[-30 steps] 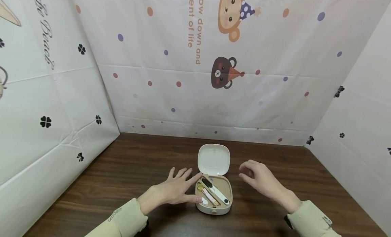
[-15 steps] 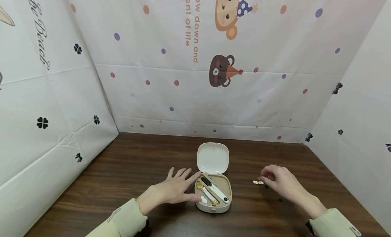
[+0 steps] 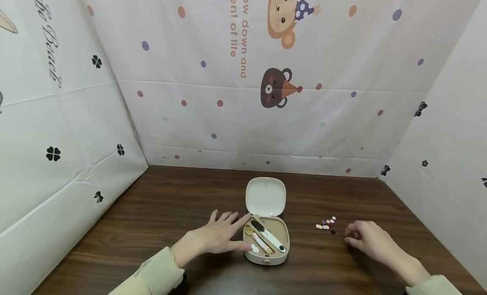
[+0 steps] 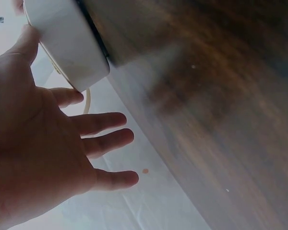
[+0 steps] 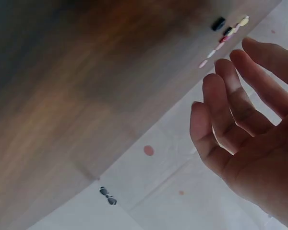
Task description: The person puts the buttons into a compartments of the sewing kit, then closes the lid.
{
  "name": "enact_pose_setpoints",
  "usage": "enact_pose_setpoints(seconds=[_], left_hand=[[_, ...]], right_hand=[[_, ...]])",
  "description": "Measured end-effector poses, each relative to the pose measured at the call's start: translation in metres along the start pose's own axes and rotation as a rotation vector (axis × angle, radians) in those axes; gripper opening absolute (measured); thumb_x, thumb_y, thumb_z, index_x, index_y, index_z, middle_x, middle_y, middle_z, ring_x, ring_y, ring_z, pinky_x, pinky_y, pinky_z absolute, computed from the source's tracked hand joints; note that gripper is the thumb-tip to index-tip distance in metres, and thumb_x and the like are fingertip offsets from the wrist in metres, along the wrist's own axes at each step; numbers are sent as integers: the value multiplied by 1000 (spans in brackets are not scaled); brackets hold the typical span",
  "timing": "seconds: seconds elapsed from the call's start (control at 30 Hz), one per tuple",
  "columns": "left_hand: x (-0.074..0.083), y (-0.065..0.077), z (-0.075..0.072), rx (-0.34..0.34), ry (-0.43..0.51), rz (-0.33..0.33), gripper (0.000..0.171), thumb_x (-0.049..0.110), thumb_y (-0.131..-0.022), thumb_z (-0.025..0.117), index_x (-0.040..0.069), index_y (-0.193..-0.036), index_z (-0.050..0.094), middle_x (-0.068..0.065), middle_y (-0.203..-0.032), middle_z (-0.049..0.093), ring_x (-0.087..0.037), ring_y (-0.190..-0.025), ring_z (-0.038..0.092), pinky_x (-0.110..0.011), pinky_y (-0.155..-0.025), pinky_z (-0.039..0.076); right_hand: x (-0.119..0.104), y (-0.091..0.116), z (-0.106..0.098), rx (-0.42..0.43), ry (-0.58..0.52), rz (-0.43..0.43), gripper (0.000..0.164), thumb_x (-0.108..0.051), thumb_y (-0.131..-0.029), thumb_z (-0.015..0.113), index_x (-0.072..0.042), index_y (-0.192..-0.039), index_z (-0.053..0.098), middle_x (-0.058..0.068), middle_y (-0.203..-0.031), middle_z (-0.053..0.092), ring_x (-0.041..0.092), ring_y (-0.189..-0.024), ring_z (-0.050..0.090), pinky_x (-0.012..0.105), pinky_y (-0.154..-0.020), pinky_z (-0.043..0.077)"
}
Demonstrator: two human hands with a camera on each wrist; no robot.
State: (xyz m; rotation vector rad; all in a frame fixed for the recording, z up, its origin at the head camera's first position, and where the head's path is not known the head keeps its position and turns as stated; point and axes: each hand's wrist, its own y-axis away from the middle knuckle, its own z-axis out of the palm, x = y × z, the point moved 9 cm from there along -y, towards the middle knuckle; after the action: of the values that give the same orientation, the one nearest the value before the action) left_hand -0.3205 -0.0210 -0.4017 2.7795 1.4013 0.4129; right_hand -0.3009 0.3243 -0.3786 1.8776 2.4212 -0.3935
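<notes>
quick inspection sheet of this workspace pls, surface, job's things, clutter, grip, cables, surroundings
surface: brown wood-grain table
job's things: white case, lid open, black-and-white tool inside; small coloured discs on the table, right of the case
clutter: nothing seen
left grip: left hand touching the case, fingers spread
right grip: right hand beside the discs, fingers loosely curled, nothing visibly held
cables: nothing seen
surroundings: white printed sheets behind and at both sides
</notes>
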Motion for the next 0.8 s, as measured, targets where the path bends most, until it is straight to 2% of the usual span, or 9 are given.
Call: enact_pose_setpoints(seconds=[0.2, 0.43, 0.8], left_hand=[[0, 0, 0, -5, 5, -2, 90, 82, -82, 34, 34, -155, 13, -13, -155, 35, -35, -145, 30, -67, -113, 12], [1, 1, 0, -14, 1, -5, 89, 81, -83, 35, 33, -155, 13, -14, -154, 37, -35, -144, 32, -67, -113, 13], [0, 2, 0, -12, -9, -11, 89, 81, -83, 34, 34, -155, 12, -14, -153, 39, -36, -143, 33, -66, -113, 14]], right_hand=[[7, 4, 8, -68, 12, 28, 9, -20, -78, 78, -23, -77, 70, -13, -67, 53, -4, -60, 42, 23, -54, 36], [7, 5, 10, -85, 19, 49, 8, -20, -78, 78, -23, -75, 72, -14, -68, 56, -4, -61, 44, 25, -54, 39], [3, 9, 10, -82, 36, 35, 18, -14, -76, 79, -26, -70, 67, -14, -62, 50, -4, -56, 41, 23, -51, 36]])
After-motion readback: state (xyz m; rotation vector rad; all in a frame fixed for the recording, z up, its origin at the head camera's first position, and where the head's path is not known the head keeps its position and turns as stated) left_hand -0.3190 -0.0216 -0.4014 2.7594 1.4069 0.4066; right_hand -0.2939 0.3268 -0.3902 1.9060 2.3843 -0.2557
